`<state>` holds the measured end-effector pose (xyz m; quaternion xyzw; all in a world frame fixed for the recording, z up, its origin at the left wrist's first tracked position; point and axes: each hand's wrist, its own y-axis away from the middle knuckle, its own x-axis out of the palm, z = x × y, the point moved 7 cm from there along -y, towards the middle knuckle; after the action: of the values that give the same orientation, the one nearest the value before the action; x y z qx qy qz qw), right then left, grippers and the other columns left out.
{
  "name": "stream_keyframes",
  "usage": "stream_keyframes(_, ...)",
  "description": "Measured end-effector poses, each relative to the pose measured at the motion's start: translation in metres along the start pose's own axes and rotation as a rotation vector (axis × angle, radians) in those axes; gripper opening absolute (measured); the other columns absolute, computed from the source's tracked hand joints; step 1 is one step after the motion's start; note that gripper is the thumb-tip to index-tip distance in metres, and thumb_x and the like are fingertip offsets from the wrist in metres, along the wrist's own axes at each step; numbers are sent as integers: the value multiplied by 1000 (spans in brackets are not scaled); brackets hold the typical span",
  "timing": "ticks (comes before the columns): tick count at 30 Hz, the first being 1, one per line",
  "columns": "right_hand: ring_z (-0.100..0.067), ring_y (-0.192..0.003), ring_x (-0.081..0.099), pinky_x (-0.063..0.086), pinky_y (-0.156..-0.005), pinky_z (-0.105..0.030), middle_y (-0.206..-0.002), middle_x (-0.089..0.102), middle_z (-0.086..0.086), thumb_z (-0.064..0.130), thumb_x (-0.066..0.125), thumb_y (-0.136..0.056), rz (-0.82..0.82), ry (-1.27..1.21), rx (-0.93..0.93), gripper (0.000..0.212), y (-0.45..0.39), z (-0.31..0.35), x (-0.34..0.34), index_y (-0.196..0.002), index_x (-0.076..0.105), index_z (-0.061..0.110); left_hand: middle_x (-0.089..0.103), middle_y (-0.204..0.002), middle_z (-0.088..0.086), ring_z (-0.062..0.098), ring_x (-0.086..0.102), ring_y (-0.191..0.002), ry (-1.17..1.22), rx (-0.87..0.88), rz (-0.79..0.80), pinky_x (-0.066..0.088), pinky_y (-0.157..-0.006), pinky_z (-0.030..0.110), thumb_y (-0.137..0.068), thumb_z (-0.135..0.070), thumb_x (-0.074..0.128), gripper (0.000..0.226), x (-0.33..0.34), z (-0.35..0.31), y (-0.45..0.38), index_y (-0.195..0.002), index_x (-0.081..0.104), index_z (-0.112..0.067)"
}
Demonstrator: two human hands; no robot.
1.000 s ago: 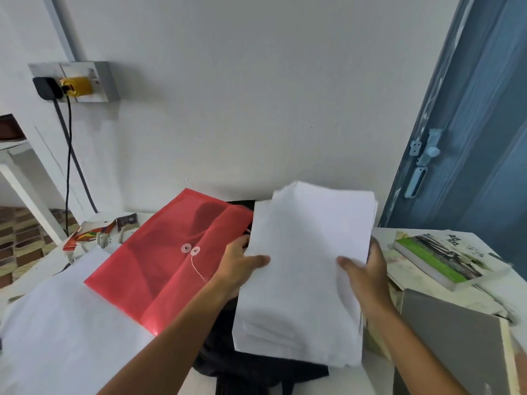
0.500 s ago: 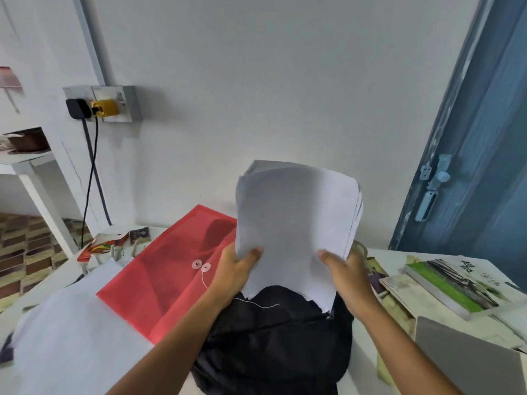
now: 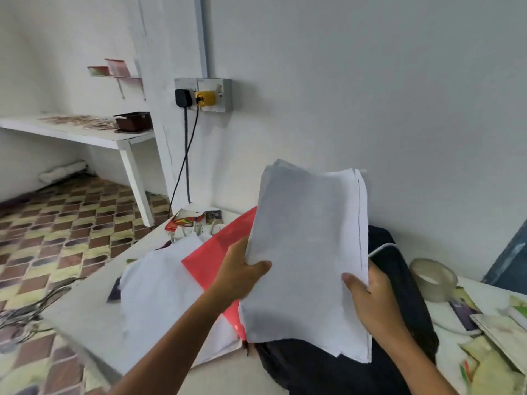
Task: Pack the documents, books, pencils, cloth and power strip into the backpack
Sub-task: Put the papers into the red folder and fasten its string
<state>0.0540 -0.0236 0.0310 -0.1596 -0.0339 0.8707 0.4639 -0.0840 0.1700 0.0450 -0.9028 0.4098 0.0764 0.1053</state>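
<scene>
White tabletop against a wall: left hand and right hand grip a stack of documents, upright above the black backpack, which likely must next be lowered into its opening.

Two bare forearms show, with no sleeve on either. The left hand and right hand carry no ring, watch or glove.
</scene>
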Motion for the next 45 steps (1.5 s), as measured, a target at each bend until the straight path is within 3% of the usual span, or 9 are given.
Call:
stream_keyframes(4, -6, -82, 67, 48, -67, -19, -86, 72, 8, -5, 53, -91, 131, -134, 167, 33, 9, -11, 61, -94, 64, 26, 68, -106, -8, 15, 68, -96, 120, -170, -48, 57, -75, 25, -94, -28, 56, 18, -64, 42, 29, -112, 56, -28)
stream_keyframes(8, -21, -85, 69, 52, -69, -34, -88, 74, -1, -9, 53, -88, 164, -201, 297, 29, 19, -29, 112, -99, 67, 14, 64, -120, 0, 23, 57, -112, -445, -342, -523, 47, -93, 37, -92, -31, 59, 22, -171, 116, 65, -111, 63, -22)
stream_keyframes(12, -27, -90, 66, 51, -81, -39, -96, 71, -9, -10, 53, -88, 153, -267, 349, 27, 26, -39, 154, -103, 65, 9, 51, -138, -1, 27, 42, -127, -699, -567, -461, 35, -103, 45, -84, -37, 63, 49, -203, 166, 93, -130, 47, -28)
stream_keyframes(16, -28, -91, 65, 50, -80, -39, -98, 69, -10, -7, 54, -89, 88, -295, 374, 26, 29, -51, 168, -105, 65, 10, 51, -132, 9, 30, 45, -121, -342, -537, -559, 38, -104, 48, -85, -23, 65, 53, -204, 170, 85, -132, 40, -24)
stream_keyframes(23, -30, -90, 65, 49, -72, -37, -102, 68, -11, -8, 55, -88, -23, -422, 478, 25, 29, -77, 160, -99, 65, 12, 56, -108, 16, 33, 60, -93, 313, -552, -777, 56, -79, 51, -75, 2, 70, 62, -217, 182, 77, -123, 35, -14)
stream_keyframes(27, -31, -95, 65, 50, -80, -41, -103, 69, -10, -5, 55, -89, -9, -399, 468, 25, 29, -78, 161, -103, 65, 12, 58, -82, 18, 27, 56, -62, 345, -648, -742, 53, -59, 42, -70, 1, 73, 44, -223, 191, 75, -110, 56, 8)
stream_keyframes(30, -32, -97, 64, 50, -80, -41, -103, 69, -10, -5, 55, -89, -7, -373, 453, 24, 28, -78, 162, -101, 66, 14, 67, -89, 23, 35, 63, -73, 369, -635, -643, 55, -67, 37, -75, 7, 68, 15, -216, 185, 68, -89, 66, 6)
stream_keyframes(36, -25, -93, 64, 49, -73, -34, -102, 69, -6, -5, 53, -90, 31, -371, 429, 27, 30, -70, 165, -98, 65, 18, 64, -107, 9, 30, 60, -99, 194, -546, -420, 54, -79, 41, -82, 9, 60, 38, -203, 166, 52, -112, 56, -13)
stream_keyframes(45, -26, -94, 66, 51, -79, -37, -101, 69, -8, -3, 55, -90, 68, -299, 397, 25, 32, -63, 170, -99, 64, 19, 62, -109, 5, 25, 59, -97, -240, -325, -537, 53, -80, 38, -77, 3, 60, 47, -240, 122, 42, -122, 55, -11)
